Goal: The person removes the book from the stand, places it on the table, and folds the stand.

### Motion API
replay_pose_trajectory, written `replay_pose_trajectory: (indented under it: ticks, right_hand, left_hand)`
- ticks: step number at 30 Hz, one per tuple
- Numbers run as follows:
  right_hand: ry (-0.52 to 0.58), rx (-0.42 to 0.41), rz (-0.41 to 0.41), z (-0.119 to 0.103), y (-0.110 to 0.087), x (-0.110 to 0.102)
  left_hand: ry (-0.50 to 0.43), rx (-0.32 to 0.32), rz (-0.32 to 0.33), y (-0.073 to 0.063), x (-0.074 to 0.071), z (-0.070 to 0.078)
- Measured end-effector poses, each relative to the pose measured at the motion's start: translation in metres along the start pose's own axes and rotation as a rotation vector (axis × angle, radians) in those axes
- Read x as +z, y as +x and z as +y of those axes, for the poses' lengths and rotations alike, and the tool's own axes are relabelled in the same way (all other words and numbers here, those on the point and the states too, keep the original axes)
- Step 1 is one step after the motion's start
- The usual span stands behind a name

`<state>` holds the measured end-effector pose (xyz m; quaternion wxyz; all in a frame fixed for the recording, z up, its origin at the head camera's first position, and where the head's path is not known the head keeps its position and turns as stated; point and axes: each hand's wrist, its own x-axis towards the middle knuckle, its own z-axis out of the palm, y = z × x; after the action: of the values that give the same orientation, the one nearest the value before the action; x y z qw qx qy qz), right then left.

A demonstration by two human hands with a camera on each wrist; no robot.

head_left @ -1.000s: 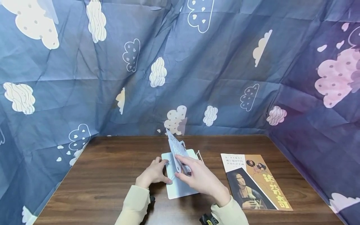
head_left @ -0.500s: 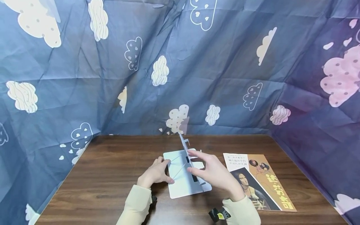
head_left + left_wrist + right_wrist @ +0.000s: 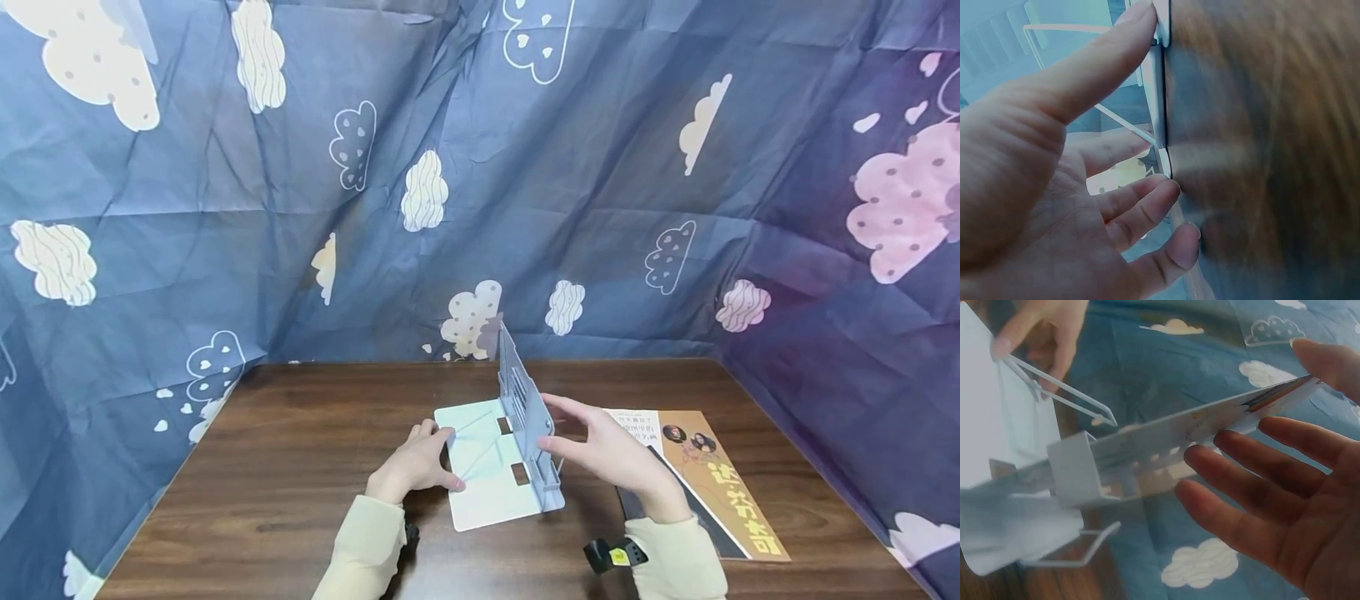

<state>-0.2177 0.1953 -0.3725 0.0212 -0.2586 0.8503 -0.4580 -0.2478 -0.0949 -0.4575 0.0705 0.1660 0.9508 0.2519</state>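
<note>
A white book stand has its flat base point(image 3: 487, 492) on the table and its panel point(image 3: 528, 408) tilted up from the base's right side. My left hand point(image 3: 416, 462) holds the base's left edge, thumb and fingers spread along it. In the left wrist view the thumb point(image 3: 1116, 56) lies at one end of that edge and the fingertips at the other. My right hand point(image 3: 611, 442) is on the panel's right side. Its straight fingers point(image 3: 1241, 472) lie close along that face, with the thumb off the panel's end. Thin wire arms point(image 3: 1079, 394) stick out from the stand.
A magazine point(image 3: 720, 492) with a painted portrait on its cover lies right of the stand, partly behind my right hand. The brown wooden table point(image 3: 285, 467) ends at a blue cloud-print curtain point(image 3: 360, 283) at the back and sides.
The panel has swung from leaning left over the base to standing up at its right side. My right hand has moved right with it and loosened; the left hand stays at the base.
</note>
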Motion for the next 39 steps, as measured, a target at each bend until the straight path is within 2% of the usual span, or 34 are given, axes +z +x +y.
replay_pose_trajectory:
  ticks: [5,10,15,22,31,39]
  right_hand:
    - [0.123,0.024,-0.003,0.012,-0.007,-0.013]
    - [0.169,0.012,0.024,0.018,-0.017,-0.024]
    - [0.182,0.054,0.034,0.02,-0.025,-0.032]
    - [0.179,0.084,0.012,0.023,-0.026,-0.037]
    - [0.152,0.073,0.003,0.021,-0.019,-0.038]
    - [0.189,0.04,-0.016,0.016,-0.015,-0.033]
  left_hand:
    - [0.004,-0.008,-0.003,-0.001,0.002,0.001]
    - [0.021,-0.005,-0.023,0.001,0.003,0.003]
    - [0.03,0.002,-0.028,0.001,0.004,0.005]
    - [0.03,-0.013,-0.03,-0.001,0.004,0.008]
    - [0.033,-0.003,-0.037,0.001,-0.001,0.007]
    - [0.037,-0.009,-0.044,-0.001,-0.001,0.003]
